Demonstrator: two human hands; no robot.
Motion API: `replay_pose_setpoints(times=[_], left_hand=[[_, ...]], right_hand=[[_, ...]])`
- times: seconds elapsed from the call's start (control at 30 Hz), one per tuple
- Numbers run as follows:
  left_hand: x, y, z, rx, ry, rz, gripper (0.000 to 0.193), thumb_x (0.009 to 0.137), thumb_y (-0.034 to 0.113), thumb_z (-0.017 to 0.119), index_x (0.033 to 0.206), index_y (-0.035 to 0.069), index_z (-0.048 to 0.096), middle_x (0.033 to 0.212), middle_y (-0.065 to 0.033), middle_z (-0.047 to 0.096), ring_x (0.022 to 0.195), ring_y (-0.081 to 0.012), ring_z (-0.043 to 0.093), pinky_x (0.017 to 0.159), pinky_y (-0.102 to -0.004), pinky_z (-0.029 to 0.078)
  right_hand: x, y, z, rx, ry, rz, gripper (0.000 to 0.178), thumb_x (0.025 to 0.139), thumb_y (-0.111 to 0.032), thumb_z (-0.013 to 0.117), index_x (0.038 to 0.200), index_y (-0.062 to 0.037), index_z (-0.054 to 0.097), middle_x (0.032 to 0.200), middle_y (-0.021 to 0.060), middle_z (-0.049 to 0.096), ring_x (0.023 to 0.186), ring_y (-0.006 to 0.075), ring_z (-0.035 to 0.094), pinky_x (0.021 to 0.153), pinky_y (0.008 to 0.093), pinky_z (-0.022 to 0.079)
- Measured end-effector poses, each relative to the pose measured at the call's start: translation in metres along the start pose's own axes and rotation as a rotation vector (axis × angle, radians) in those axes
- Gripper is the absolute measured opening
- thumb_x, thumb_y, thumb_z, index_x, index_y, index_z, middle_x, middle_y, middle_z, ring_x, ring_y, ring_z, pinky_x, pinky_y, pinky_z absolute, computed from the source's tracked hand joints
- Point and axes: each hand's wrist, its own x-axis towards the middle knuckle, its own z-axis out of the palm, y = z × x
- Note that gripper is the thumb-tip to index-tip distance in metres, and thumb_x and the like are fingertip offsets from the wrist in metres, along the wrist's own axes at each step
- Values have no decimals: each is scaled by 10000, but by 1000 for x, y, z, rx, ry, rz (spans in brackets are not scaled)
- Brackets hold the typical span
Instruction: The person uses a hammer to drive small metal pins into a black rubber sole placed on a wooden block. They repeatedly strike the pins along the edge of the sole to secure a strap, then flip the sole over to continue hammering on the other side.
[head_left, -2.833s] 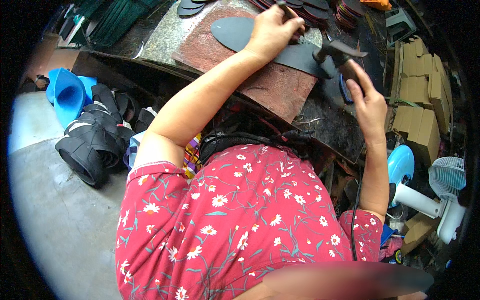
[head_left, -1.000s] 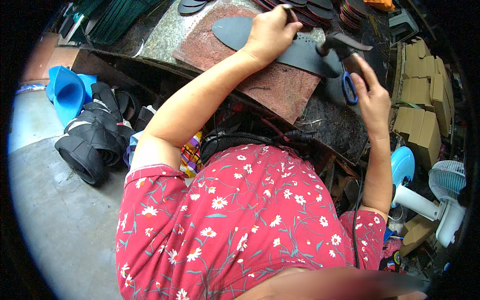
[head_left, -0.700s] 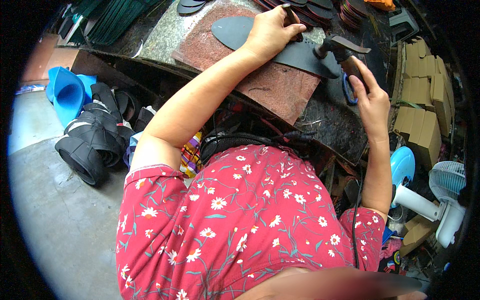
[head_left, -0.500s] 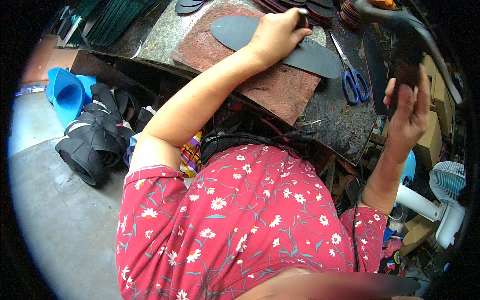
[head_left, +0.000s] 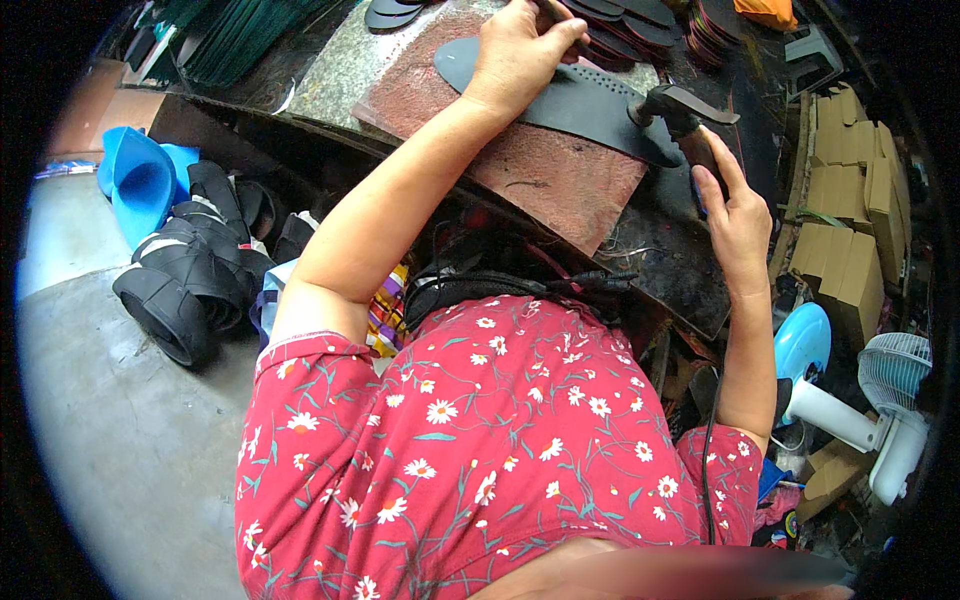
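A dark grey sole-shaped sheet (head_left: pixel 585 115) lies on a reddish, worn board (head_left: pixel 560 185); rows of small holes show in it. Over its upper edge, my left hand (head_left: pixel 515 60) is closed round a dark rod-like punch (head_left: pixel 548 12), whose lower end I cannot make out. My right hand (head_left: pixel 738 215) grips the handle of a hammer (head_left: pixel 682 112). The hammer's dark metal head hangs at the sheet's right end; whether it touches cannot be told. The blue-handled scissors are hidden here.
Stacks of dark soles (head_left: pixel 625 28) fill the bench's far side, with an orange item (head_left: pixel 767 12) beyond. Cardboard boxes (head_left: pixel 838 265) and a white-blue fan (head_left: pixel 890 385) stand at right. Black shoe-like pieces (head_left: pixel 185 285) and a blue sheet (head_left: pixel 137 185) lie at left.
My right hand has come left and inward with the hammer, from out at the right to the sheet's right end. My left hand has shifted left with the punch.
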Motion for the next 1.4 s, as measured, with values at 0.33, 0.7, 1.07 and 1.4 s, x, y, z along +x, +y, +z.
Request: replay_pose_setpoints(times=[0.33,0.7,1.07,1.4], left_hand=[[-11,9,2,314,-85,-9,95,928,99,667,908,32,602,739,-48,662,652,-113,628,601,-269,517],[-3,-9,24,830,-124,643,231,839,217,730,953,59,606,745,-180,672,736,-363,686,650,-449,549],[-2,0,14,226,-163,-8,140,915,114,695,905,23,588,737,-50,670,644,-114,632,583,-269,511],[-11,-2,33,892,-161,634,281,850,243,726,1006,68,573,726,-158,665,720,-366,685,632,-455,544]], right_hand=[[12,-22,-32,266,12,-88,405,984,-254,619,1374,-156,581,1048,103,708,930,189,664,798,297,510],[16,-13,-16,253,125,-135,444,977,-324,625,1396,-194,554,1120,137,715,909,211,713,730,343,540],[8,-6,-7,-25,-42,44,434,979,-369,605,1398,-270,551,1051,168,720,931,342,716,741,418,542],[8,-33,-41,415,234,-299,431,1010,-204,588,1429,-125,523,872,65,649,694,76,548,622,230,466]])
